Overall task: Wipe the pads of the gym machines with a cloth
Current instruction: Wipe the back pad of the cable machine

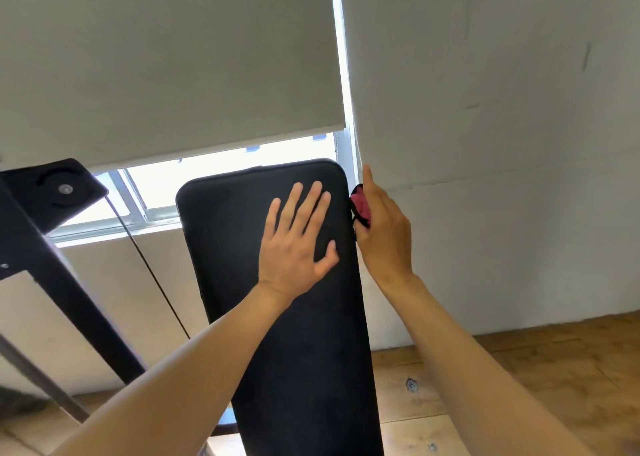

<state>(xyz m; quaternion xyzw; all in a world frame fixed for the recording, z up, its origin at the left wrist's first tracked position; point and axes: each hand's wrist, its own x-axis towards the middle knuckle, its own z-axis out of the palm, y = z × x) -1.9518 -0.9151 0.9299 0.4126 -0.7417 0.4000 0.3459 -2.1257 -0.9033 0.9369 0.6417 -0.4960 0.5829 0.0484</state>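
the long black pad (277,317) stands tilted up toward the window (194,181), its rounded top edge just below the lowered blind (166,57) and its right edge near the white wall (502,143). the left hand (294,247) lies flat on the pad's upper face, fingers (311,202) spread and holding nothing; it appears to steady the pad. the right hand (384,233) is closed around a small bunched cloth (360,207), pink with dark parts, pressed against the pad's upper right edge, index finger extended upward. the cloth is judged soft, light and easily folded over an edge, best kept bunched in the palm so no loose end trails. the pad is judged to be firm padding under a smooth, slightly yielding cover, fixed to its frame; it needs pressing, not lifting. clearance on the right is narrow: the gap between pad edge and wall leaves little room for the knuckles, so strokes there should run along the edge. the face of the pad is open, apart from the left hand. to the left, a black frame (52,247) and a thin cable (152,275) stand apart from the pad, leaving freer room. wooden floor (554,369) lies below.
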